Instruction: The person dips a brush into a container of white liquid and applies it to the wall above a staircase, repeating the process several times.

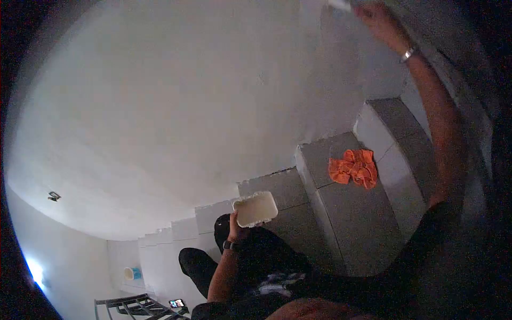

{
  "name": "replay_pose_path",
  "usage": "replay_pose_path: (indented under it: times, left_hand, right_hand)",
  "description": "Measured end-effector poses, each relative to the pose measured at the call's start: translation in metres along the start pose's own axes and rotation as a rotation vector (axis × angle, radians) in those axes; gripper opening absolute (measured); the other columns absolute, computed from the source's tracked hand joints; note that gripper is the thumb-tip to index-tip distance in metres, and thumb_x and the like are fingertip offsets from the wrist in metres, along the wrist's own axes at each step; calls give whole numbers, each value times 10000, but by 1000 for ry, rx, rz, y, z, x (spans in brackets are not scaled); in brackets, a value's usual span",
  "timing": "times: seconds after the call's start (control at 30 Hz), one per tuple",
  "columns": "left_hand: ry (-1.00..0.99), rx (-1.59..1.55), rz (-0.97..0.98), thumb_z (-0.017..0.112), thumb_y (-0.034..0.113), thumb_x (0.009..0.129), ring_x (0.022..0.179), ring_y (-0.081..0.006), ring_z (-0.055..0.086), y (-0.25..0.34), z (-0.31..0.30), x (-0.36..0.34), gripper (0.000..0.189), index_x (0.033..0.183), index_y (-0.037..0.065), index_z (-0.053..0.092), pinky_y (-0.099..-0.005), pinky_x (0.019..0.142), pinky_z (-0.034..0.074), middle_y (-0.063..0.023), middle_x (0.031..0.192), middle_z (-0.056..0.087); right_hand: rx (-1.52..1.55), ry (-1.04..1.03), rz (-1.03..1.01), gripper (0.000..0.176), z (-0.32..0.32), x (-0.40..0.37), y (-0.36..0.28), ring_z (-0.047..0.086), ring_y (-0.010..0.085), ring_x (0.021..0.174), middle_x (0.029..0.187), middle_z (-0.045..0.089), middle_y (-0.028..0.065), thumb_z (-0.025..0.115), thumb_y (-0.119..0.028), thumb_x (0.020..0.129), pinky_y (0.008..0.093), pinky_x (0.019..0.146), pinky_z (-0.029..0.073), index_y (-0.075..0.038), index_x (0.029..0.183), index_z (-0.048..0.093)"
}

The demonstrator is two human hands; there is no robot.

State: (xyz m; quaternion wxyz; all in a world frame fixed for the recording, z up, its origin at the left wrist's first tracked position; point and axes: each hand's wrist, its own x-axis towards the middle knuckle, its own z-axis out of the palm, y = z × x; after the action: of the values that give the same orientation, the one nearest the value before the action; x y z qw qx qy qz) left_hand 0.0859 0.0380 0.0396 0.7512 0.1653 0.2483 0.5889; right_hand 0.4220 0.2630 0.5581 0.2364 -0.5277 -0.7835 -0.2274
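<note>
My left hand [236,228], with a dark watch on its wrist, is wrapped round the side of a white rectangular tub [273,207]. The tub is tilted over my knees, and pale material lies inside and along its rim. High at the upper right my right hand [383,25] is raised close to the wall [181,106], its fingers closed round a white object [340,5]. That object is blurred and partly cut off by the frame's top edge, so I cannot tell its kind. A metal band circles my right wrist.
Grey tiled stairs [354,229] run beside the white wall. An orange cloth [354,169] lies crumpled on a step to my right. Lower down are a bucket [129,273], a dark metal ladder [128,305] and a lit phone [176,303]. A wall fitting [54,196] sits at the left.
</note>
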Motion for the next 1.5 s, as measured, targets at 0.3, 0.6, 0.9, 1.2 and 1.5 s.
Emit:
replay_pose_path:
  times: [0.3, 0.6, 0.9, 1.2, 1.5]
  left_hand:
    - [-20, -6, 38, 396, 480, 786, 928, -313, 512, -2, -5, -8, 610, 1199, 33, 352, -466, 706, 461, -142, 1122, 462]
    - [-244, 49, 151, 411, 481, 784, 923, -312, 513, -3, -12, -6, 606, 1187, 30, 366, -459, 684, 460, -150, 1118, 471]
    - [-65, -71, 76, 404, 474, 786, 973, -323, 498, -2, -7, -12, 609, 1199, 29, 351, -505, 723, 460, -150, 1145, 452]
    - [-30, 18, 13, 399, 474, 786, 1000, -331, 479, 6, -4, -15, 614, 1211, 34, 342, -516, 739, 450, -142, 1167, 438]
    - [-76, -26, 4, 395, 493, 785, 1012, -335, 471, 1, -15, -12, 632, 1232, 50, 331, -502, 750, 444, -144, 1189, 427]
  right_hand:
    - [60, 30, 36, 258, 59, -57, -15, 552, 261, 607, 691, 564, 144, 489, -251, 826, 364, 573, 423, -12, 865, 579]
    - [-120, -212, 24, 323, 39, -42, -22, 565, 234, 645, 733, 593, 130, 454, -299, 847, 378, 611, 427, -2, 841, 583]
    - [37, 79, -23, 340, 43, -44, -23, 549, 234, 622, 678, 571, 135, 468, -319, 840, 368, 606, 419, 3, 815, 575]
    - [-36, -182, -13, 299, 70, -56, -14, 500, 244, 505, 610, 543, 142, 479, -263, 838, 369, 524, 404, 11, 774, 578]
    - [177, 209, -21, 290, 30, -48, -33, 505, 241, 498, 597, 540, 146, 457, -272, 849, 356, 520, 398, -15, 856, 592]
